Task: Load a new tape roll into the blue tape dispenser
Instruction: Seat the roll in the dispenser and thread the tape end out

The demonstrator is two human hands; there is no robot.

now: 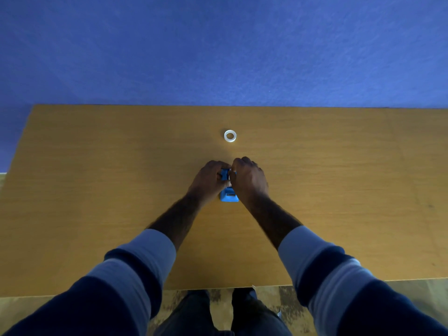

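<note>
The blue tape dispenser stands in the middle of the wooden table. My left hand grips its far part from the left. From the right, my right hand holds the same part, its fingertips meeting those of the left over a small dark and white piece. Both hands hide most of the dispenser; only its near end and a bit of the top show. A white tape roll lies flat on the table beyond the hands, apart from them.
A blue wall rises right behind the table's far edge. The table's left edge runs diagonally at the left. Its near edge is close to my body, with my legs and the floor below.
</note>
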